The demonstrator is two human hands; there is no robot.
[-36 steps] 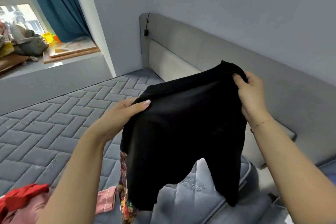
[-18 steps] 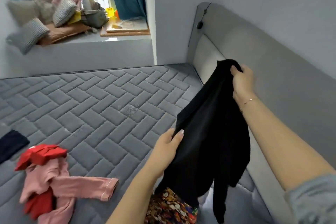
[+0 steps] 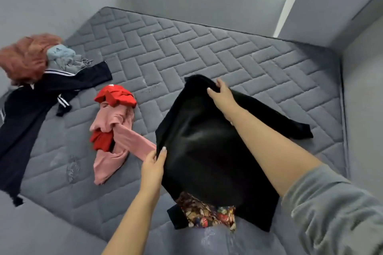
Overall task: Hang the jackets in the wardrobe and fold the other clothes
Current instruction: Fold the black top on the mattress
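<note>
Plainly the folding half of the task is in hand, not the hanging; the black garment (image 3: pixel 207 147) lies lower centre of the frame, being spread over the grey quilted mattress (image 3: pixel 186 51), one leg or sleeve of it trailing toward the right edge of the bed. The left hand (image 3: pixel 153 163) pinches the garment's near left edge, thumb on top and fingers under the cloth; the right hand (image 3: pixel 222 94) clamps its far upper corner, fingers curled into the fabric at the middle of the frame; the two hands are well apart, holding the cloth stretched between them. A patterned floral piece (image 3: pixel 207 214) peeks from beneath the black garment's lower hem, touching it; whether it is a separate item or a lining I cannot tell.

Other clothes wait; a pink long-sleeved top (image 3: pixel 113 145) tangled with a red garment (image 3: pixel 115 95) lies just left of centre, its cuff near the left hand; a dark navy jacket with white stripes (image 3: pixel 41 97) sprawls at the left edge, and a rust-coloured fluffy piece (image 3: pixel 24 56) with a pale blue-grey item (image 3: pixel 60 54) against it sits upper left.

By my judgement the next move calls for laying the black cloth flat and smooth, free of the floral piece, then bringing one side over the other; the navy jacket looks bound for the wardrobe, which is not in view.
</note>
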